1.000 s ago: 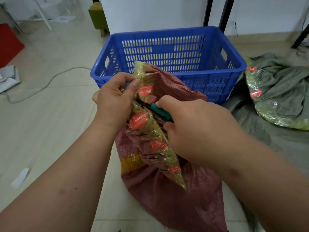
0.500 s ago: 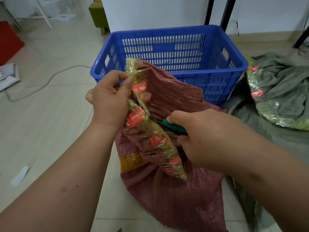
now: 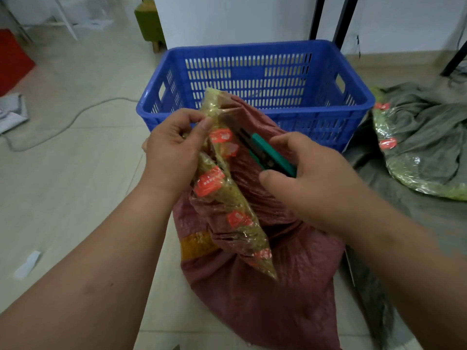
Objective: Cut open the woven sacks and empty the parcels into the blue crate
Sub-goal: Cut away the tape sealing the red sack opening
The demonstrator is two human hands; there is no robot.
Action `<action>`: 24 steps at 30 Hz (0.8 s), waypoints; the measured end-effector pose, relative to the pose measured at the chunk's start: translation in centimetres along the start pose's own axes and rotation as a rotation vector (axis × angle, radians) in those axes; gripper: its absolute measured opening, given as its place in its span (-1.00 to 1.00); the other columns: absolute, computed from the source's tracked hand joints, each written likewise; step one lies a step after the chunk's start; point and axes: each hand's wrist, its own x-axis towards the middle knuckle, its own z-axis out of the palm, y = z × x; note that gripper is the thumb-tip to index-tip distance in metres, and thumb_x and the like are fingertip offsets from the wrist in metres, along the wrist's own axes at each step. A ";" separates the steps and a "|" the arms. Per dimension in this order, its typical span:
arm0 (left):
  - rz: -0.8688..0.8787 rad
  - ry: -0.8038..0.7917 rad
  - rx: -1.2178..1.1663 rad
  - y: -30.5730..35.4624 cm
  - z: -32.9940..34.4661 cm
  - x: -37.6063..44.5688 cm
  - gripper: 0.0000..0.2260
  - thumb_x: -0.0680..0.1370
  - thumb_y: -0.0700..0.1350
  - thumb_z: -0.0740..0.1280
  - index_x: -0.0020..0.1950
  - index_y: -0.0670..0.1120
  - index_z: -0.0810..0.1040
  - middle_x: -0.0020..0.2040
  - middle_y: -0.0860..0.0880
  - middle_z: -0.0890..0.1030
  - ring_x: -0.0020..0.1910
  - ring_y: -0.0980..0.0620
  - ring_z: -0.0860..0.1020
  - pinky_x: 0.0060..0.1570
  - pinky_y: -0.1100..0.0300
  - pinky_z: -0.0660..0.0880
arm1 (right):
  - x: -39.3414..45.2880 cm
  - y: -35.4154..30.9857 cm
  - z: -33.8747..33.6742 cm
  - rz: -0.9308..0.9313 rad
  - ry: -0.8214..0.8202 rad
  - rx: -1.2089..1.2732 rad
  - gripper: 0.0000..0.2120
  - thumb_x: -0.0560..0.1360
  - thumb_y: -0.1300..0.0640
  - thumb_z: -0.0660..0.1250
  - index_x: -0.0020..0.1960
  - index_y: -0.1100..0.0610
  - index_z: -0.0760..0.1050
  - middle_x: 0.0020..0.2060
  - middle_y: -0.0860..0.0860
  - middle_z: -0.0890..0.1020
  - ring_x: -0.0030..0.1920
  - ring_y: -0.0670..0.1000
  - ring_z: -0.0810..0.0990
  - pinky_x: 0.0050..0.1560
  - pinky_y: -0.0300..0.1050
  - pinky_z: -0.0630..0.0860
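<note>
Sack (image 3: 265,286) red woven, taped top pinched taut by left hand (image 3: 171,152) so blade can enter | right hand (image 3: 310,178) grip closed round green cutter (image 3: 267,155), beside left grip | blue crate (image 3: 252,79) just beyond both grips, to receive parcels.

parcel-sorting back room or small storeroom, bare tiled floor (image 3: 63,173), blue crate (image 3: 255,79), woven sacks (image 3: 265,299) on floor, loose cable (image 3: 75,117), plain white walls (image 3: 227,18)

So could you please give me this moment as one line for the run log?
left hand pinches taped seam | right hand holds green cutter at red sack | blue crate behind
</note>
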 end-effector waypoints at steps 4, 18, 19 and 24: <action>-0.005 -0.146 -0.130 1.7 0.8 -0.6 -0.91 0.57 -0.07 0.37 -0.13 0.02 0.62 -0.18 0.00 0.63 -0.09 -0.14 0.62 0.03 -0.11 0.60 | 0.2 0.7 2.6 0.125 -0.009 0.364 -0.76 0.42 -0.03 0.46 -0.01 0.00 0.47 -0.20 0.01 0.60 -0.21 0.04 0.62 -0.19 0.02 0.56; -0.091 -0.149 -0.039 1.0 0.8 -0.6 -0.91 0.55 0.02 0.39 -0.04 0.08 0.69 -0.17 0.13 0.71 -0.11 0.15 0.67 0.02 0.13 0.60 | 1.2 3.3 2.7 0.250 -0.065 0.769 -0.60 0.32 0.10 0.57 0.06 0.06 0.47 -0.25 0.01 0.61 -0.40 0.04 0.58 -0.21 0.04 0.54; -0.101 -0.120 0.069 0.4 0.8 -0.2 -0.87 0.53 0.10 0.38 -0.01 0.11 0.67 -0.17 0.12 0.69 -0.09 0.12 0.65 0.12 0.05 0.55 | 1.3 3.5 2.5 0.263 -0.032 0.755 -0.60 0.32 0.08 0.57 0.05 0.07 0.45 -0.24 0.03 0.61 -0.41 0.03 0.57 -0.17 0.08 0.54; 0.238 -0.140 0.807 1.3 1.0 -0.3 -0.67 0.60 0.19 0.18 0.31 0.15 0.50 0.19 0.08 0.53 0.23 -0.01 0.42 0.16 0.00 0.14 | 1.7 3.8 1.8 0.290 0.070 0.618 -0.60 0.36 0.00 0.55 0.06 0.06 0.45 -0.14 0.03 0.61 -0.40 -0.02 0.61 -0.20 -0.02 0.58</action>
